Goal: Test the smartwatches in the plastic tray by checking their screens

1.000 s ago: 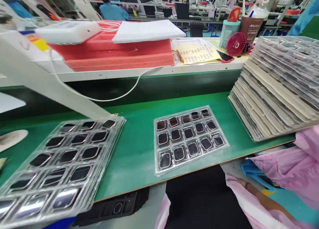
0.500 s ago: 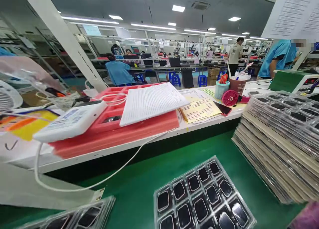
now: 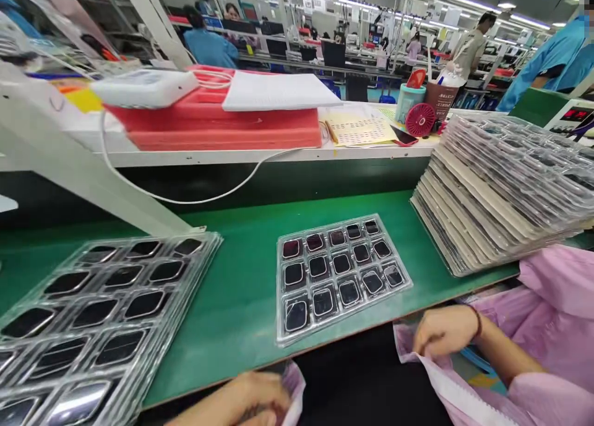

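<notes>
Cloth front edges of our pink, white-banded jacket [image 3: 459, 392] are grasped, one in our left hand [image 3: 257, 396], one in our right hand [image 3: 448, 332], just our side of the flat green tabletop [image 3: 236, 302]. We're apparently adjusting it; another tug calls for both edges firmly pinched.

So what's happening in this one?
Someone at a green workbench is handling their own pink jacket: the left hand grips one front edge, the right hand the other. Neither touches the clear plastic tray ahead, which holds dark rounded-square panels in three rows of five. A stack of similar trays lies to the left, and a taller stack stands on the right.
</notes>
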A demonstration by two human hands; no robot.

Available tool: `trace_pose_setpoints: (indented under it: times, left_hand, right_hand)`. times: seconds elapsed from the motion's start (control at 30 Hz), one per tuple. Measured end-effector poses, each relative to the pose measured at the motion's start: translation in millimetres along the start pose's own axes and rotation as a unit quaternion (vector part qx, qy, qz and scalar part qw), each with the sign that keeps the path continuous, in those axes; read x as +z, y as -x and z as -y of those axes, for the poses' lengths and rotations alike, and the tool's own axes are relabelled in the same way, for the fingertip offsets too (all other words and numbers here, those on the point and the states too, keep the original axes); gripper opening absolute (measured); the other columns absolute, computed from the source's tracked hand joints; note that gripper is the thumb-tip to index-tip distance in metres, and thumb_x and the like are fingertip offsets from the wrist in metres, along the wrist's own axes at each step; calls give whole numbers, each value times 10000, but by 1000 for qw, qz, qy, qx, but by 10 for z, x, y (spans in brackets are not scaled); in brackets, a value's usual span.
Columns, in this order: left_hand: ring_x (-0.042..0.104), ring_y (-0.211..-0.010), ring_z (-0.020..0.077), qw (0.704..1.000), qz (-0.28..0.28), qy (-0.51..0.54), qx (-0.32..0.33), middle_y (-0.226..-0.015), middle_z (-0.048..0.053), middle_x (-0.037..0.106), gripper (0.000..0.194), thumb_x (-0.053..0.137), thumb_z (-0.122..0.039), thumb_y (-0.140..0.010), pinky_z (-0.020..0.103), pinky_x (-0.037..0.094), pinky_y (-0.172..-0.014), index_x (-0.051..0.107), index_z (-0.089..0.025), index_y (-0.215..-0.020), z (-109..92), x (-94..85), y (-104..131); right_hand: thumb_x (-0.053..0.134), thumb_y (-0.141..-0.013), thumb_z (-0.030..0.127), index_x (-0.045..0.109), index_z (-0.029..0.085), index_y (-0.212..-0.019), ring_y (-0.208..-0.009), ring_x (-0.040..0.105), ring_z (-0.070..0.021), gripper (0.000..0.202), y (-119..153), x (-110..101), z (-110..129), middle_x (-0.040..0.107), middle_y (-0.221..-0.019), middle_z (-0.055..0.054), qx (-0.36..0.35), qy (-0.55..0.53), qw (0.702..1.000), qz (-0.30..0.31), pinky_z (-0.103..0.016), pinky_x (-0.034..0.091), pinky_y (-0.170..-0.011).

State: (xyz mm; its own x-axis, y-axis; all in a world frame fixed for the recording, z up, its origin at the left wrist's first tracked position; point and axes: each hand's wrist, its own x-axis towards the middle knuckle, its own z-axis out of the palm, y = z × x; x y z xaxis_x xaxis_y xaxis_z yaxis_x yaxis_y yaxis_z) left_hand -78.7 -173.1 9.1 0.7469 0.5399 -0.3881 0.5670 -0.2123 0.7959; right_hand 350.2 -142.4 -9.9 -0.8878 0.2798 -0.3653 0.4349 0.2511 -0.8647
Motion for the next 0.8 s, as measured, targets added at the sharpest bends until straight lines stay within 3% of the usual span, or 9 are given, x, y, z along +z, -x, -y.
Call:
trace_pose_setpoints:
  times: [0.07,0.13,0.17,0.23,0.37,0.47,0.57,0.7,0.8]
  left_hand:
    - [629,-840,187,997,-15,-25,65,-913,37,707,315,468,-433,-941,256,446,-806,719,-244,-961,-300,-341,-230]
    - [630,-860,205,984,-140,-80,80,-906,44,709,284,524,-426,-904,282,459,-822,734,-236,-894,-534,-679,-672]
    - [628,-908,226,963,-242,-106,56,-924,52,712,264,561,-429,-875,307,461,-853,735,-233,-844,-603,-818,-953]
    - [576,-1096,286,944,-307,-119,33,-1069,96,700,232,568,-383,-868,380,419,-961,730,-217,-852,-643,-1007,-1537]
    - [374,-1348,404,914,-383,-132,2,-1262,176,630,82,666,-252,-769,563,243,-1096,689,-174,-776,-492,-1111,-2312]
    - [316,-1393,436,908,-403,-110,14,-1314,183,608,150,764,-191,-635,609,189,-1115,629,-175,-699,-364,-1111,-2456]
    - [516,-1266,354,913,-404,-45,43,-1237,133,667,176,737,-179,-651,512,363,-1054,622,-192,-783,-299,-1148,-2432]
    - [686,-686,192,909,-409,69,52,-952,105,744,276,540,-277,-845,327,523,-656,606,-156,-1084,-251,-1284,-2283]
    - [645,-584,137,891,-378,243,73,-1029,133,734,410,591,-303,-833,238,437,-496,601,-134,-1206,-180,-1338,-2075]
  right_hand:
    - [537,-957,353,734,100,-1040,-903,698,-189,331,-17,-432,154,742,-970,-120,-98,10,993,-58,-264,518,-817]
    - [567,-939,324,735,127,-973,-1045,663,-214,261,-207,-966,249,718,-1083,-123,-107,77,967,-217,-317,494,-927]
    - [559,-939,288,731,135,-906,-1101,637,-221,233,-355,-1213,249,698,-1141,-127,-74,128,935,-321,-343,470,-975]
    - [593,-897,207,719,137,-809,-1203,575,-255,169,-681,-1580,149,668,-1196,-149,55,233,856,-457,-414,391,-1071]
    - [684,-802,172,705,114,-891,-1298,479,-345,108,-1067,-1717,-217,586,-1294,-224,106,244,827,-495,-535,349,-1083]
    - [685,-797,199,666,127,-905,-1317,461,-342,131,-1056,-1586,-376,576,-1298,-218,109,239,820,-509,-542,379,-1057]
    - [686,-756,177,591,166,-822,-1351,437,-315,116,-1035,-1542,-363,567,-1331,-173,55,200,816,-539,-528,374,-1071]
    - [609,-818,244,482,197,-858,-847,714,-201,141,-1229,-1638,-208,724,-986,-96,-78,-127,833,-533,-359,577,-734]
    - [632,-830,272,539,173,-974,-570,662,-119,198,-1412,-1681,-86,741,-893,-81,-95,-321,823,-459,-214,539,-496]
